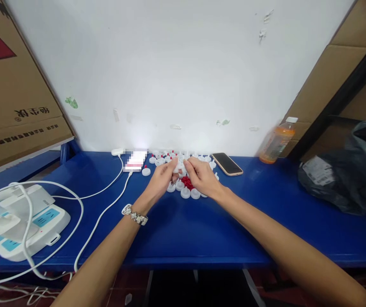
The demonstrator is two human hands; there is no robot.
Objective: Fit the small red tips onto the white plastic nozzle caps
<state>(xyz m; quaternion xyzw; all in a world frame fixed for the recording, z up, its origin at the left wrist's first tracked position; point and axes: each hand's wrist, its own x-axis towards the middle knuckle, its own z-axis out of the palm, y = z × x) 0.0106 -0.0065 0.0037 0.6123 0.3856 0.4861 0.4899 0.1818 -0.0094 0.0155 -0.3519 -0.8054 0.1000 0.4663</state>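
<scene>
Pinching a small white piece with the thumb and fingers of the left hand. Gripping it from the other side with the right hand, the thumb bent over it. Held up between both hands, above the blue desk. Too small and bright to tell its exact shape.

Under both hands, a little heap of red bits, partly hidden by the right hand. On the near side of that heap, below the hands, some round white caps with pointy tops. Behind the hands, lots more caps like those, a few with red tips. Just left of the left hand, a lone white cap with a red tip.

Farther left of that hand, a bright, blurred screen with a white cord. Way out left, a big white power strip with blue parts. Round the wrist of the left hand, a shiny silver band.

Past the right hand, a phone with a dark screen. Farther right, near the white wall, a bottle with a white lid and orange color. Farthest right, a dark plastic bag.
</scene>
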